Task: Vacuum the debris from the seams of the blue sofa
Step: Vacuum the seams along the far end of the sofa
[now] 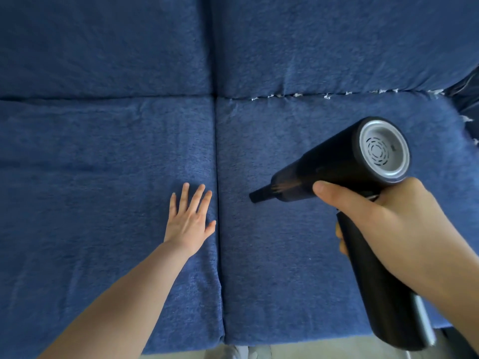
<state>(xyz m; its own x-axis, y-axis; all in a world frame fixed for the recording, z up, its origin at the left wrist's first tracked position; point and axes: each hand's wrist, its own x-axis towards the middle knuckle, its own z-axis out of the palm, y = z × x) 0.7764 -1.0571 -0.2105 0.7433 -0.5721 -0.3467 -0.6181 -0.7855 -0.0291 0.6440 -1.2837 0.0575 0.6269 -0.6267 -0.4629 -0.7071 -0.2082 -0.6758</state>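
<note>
The blue sofa (pixel 108 151) fills the view, with a vertical seam (pixel 217 161) between its two seat cushions and a horizontal seam along the backrest. White debris (pixel 298 95) lies in the horizontal seam on the right side. My right hand (pixel 383 224) grips the handle of a black handheld vacuum (pixel 342 161), whose narrow nozzle (pixel 259 195) points left and down, just above the right cushion and a short way right of the vertical seam. My left hand (pixel 189 218) rests flat on the left cushion, fingers spread, right beside that seam.
More white scraps (pixel 466 119) sit along the sofa's right edge near the armrest (pixel 466 97). The seat's front edge (pixel 285 344) runs along the bottom, with pale floor (pixel 311 352) below it.
</note>
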